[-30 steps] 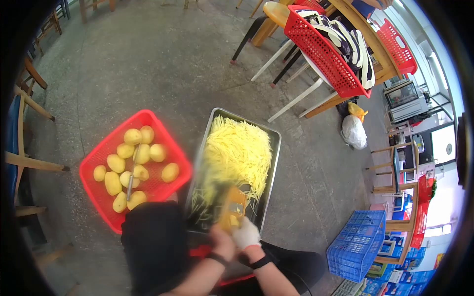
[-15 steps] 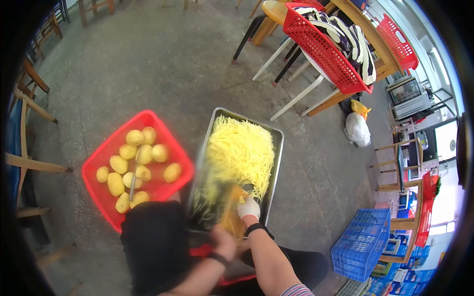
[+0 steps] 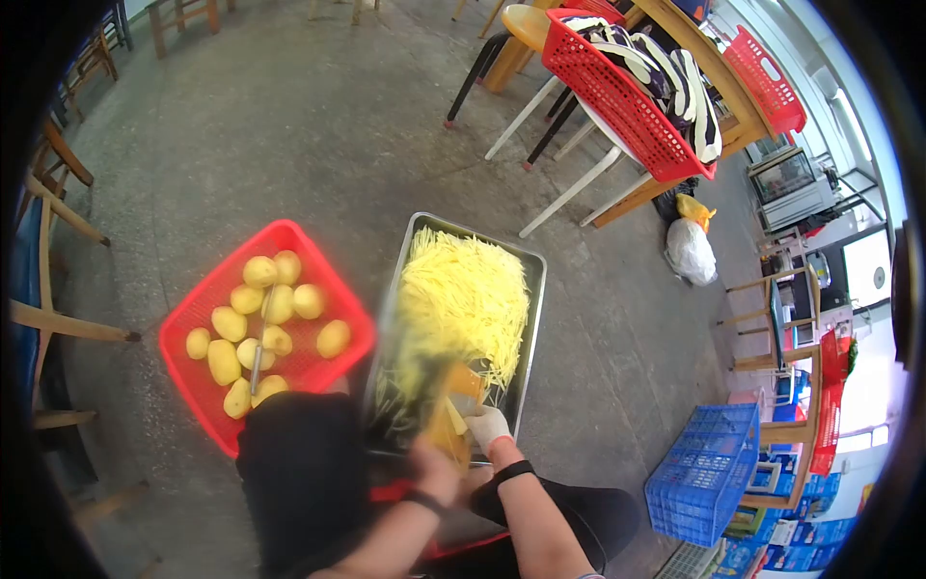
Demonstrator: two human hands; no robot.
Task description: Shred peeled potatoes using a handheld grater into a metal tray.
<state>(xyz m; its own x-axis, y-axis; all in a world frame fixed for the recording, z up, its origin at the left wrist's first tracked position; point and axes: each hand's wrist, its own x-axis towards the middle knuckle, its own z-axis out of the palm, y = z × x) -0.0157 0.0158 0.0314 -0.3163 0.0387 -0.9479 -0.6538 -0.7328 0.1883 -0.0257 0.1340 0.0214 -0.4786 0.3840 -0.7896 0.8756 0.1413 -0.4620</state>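
A wooden-framed grater (image 3: 446, 439) stands slanted over the near end of a metal tray (image 3: 533, 333), blurred along its left side. My bare left hand (image 3: 436, 471), smeared by motion, is closed round the grater's lower part. My right hand (image 3: 489, 425) wears a white glove and presses a cut yellow potato (image 3: 455, 419) to the grater's face; its fingertips are partly hidden. A large heap of pale yellow potato shreds (image 3: 465, 294) fills the tray's far part. Left of the tray, a red basket (image 3: 198, 323) holds several peeled potatoes (image 3: 224, 361) and a long, thin metal-handled tool (image 3: 257, 359).
A red basket (image 3: 617, 92) of striped, partly peeled eggplants (image 3: 666, 82) rests on a stool at the upper right. A blue crate (image 3: 702, 473) stands at lower right. White and yellow bags (image 3: 691, 253) lie on the floor. Wooden chairs (image 3: 58, 314) line the left side.
My right hand has slid down the grater toward me with the potato. My left hand stays at the grater's lower part. The whole view has shifted slightly.
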